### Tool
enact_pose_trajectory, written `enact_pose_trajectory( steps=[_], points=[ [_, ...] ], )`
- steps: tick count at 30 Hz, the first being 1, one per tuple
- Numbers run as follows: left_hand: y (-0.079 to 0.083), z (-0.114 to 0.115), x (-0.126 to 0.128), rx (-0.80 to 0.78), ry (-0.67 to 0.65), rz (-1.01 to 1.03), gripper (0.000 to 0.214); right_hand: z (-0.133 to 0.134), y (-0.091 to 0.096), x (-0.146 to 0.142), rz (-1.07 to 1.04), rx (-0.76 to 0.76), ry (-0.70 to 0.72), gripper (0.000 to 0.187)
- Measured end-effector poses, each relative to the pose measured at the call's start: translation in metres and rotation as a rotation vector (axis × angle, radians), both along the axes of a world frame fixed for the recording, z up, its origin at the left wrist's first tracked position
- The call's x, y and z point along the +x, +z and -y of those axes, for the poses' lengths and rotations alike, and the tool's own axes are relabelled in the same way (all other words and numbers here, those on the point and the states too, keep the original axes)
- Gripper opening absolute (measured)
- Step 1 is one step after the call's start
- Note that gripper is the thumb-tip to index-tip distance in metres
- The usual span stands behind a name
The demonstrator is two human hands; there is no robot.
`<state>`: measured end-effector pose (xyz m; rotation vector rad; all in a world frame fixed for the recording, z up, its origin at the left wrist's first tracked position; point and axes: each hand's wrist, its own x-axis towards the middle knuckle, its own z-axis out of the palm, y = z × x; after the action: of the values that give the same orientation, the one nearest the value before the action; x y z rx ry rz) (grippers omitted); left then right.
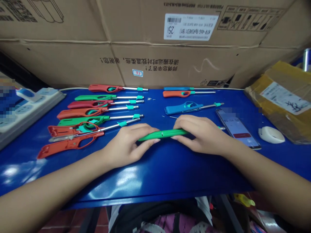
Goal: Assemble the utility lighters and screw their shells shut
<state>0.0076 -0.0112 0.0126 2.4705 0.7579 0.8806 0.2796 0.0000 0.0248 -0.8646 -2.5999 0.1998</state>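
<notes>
A green long-nosed lighter (163, 133) lies across the middle of the blue table (155, 174). My left hand (128, 145) grips its left end with fingers curled round it. My right hand (201, 134) covers and pinches its right end, hiding the metal nozzle except a small tip at the far right. To the left, several red and green lighters (82, 113) lie in a row. A blue lighter (187, 107) lies just behind my right hand, with one orange and one blue lighter (182, 94) farther back.
A phone (236, 127) with a lit screen lies right of my right hand, next to a white round object (270, 134). A power strip (26, 103) sits at the left edge. Cardboard boxes (155, 42) wall off the back; a taped parcel (284, 97) is at right.
</notes>
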Motion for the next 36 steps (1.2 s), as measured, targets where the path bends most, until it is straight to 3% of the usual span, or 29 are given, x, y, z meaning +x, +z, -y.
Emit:
enact_pose_trajectory(
  steps=[11, 18, 26, 30, 36],
  points=[
    [-0.002, 0.008, 0.006, 0.001, 0.004, -0.098, 0.021, 0.007, -0.001, -0.007, -0.001, 0.114, 0.009, 0.022],
    [-0.006, 0.003, 0.006, 0.056, 0.072, -0.051, 0.024, 0.005, 0.000, -0.006, -0.031, -0.012, -0.016, 0.018],
    [-0.005, 0.004, 0.006, 0.050, 0.014, -0.007, 0.019, 0.007, 0.000, -0.008, -0.082, -0.047, 0.044, 0.015],
    [-0.006, 0.009, 0.008, 0.091, -0.008, 0.008, 0.020, 0.011, -0.003, -0.012, -0.063, 0.010, 0.041, 0.019],
    [-0.011, 0.005, 0.009, 0.082, 0.065, -0.008, 0.026, 0.010, -0.003, -0.013, -0.019, 0.079, -0.014, 0.023]
  ],
)
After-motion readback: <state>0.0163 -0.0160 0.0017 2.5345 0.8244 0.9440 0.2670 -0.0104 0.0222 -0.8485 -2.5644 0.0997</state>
